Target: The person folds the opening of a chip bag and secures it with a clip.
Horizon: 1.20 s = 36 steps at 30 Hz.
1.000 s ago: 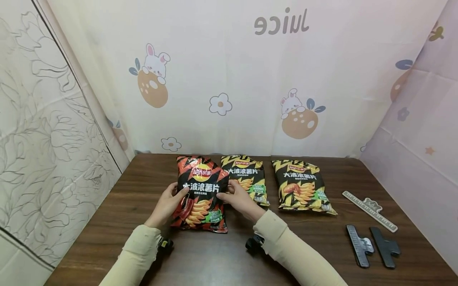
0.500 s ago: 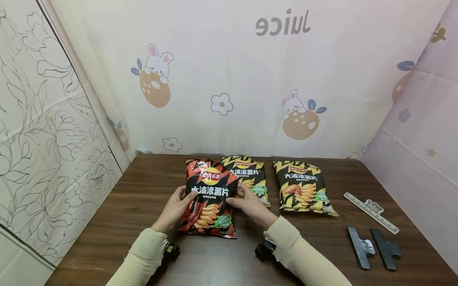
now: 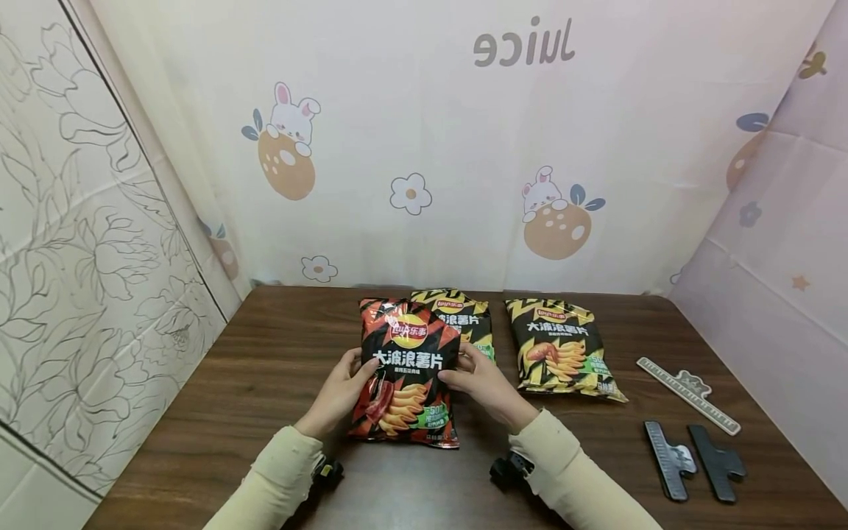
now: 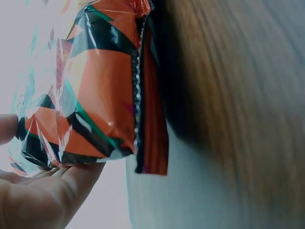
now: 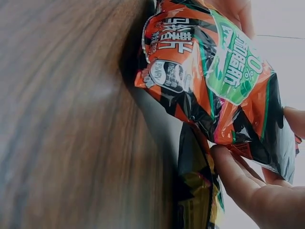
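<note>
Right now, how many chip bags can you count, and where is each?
3: the red-and-black bag, held between the left hand and right hand; the middle yellow-and-black bag, partly hidden behind it; the rightmost yellow-and-black bag, lying on the table.

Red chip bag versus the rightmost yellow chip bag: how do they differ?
The red bag is red and black; the rightmost yellow bag is yellow and black. The red bag is held between the left hand and right hand; the rightmost yellow bag lies untouched on the table. Both have white lettering and a green patch.
</note>
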Each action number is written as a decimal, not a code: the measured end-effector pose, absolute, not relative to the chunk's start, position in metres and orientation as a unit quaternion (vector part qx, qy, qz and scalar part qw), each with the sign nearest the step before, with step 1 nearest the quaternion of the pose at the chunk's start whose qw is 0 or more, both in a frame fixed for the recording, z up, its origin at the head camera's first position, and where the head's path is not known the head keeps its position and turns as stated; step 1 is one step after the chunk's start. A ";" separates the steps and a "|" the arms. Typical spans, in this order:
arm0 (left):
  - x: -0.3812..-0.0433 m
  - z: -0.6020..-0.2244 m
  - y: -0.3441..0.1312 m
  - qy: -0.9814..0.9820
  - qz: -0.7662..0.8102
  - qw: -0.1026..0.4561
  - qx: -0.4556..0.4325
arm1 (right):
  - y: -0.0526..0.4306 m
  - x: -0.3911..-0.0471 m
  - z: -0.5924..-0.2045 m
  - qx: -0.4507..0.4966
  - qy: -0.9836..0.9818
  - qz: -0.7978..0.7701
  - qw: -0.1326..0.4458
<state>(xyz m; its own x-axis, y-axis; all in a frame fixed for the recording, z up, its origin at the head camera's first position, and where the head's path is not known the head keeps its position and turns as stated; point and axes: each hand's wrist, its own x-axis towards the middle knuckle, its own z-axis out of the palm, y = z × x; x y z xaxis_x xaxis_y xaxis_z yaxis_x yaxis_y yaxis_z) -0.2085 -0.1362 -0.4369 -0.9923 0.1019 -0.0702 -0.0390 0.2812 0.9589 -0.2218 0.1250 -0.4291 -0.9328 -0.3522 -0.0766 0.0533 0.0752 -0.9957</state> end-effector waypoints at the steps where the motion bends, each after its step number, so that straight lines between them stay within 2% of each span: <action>1: -0.208 -0.437 -0.135 0.797 0.601 0.060 0.020 | 0.127 -0.221 -0.429 -0.105 0.719 -0.671 0.150; 18: -0.206 -0.441 -0.115 0.790 0.608 0.057 0.054 | 0.153 -0.217 -0.424 -0.102 0.732 -0.656 0.154; 36: -0.206 -0.443 -0.098 0.780 0.617 0.077 0.073 | 0.177 -0.210 -0.426 -0.088 0.744 -0.648 0.141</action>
<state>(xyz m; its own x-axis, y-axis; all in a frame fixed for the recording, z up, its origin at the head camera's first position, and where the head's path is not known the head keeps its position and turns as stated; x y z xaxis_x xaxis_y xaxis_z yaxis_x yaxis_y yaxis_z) -0.2057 -0.0975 -0.4431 -0.9777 0.2080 -0.0298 0.0191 0.2291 0.9732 -0.2104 0.1773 -0.4256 -0.9447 -0.3135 -0.0962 0.0523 0.1455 -0.9880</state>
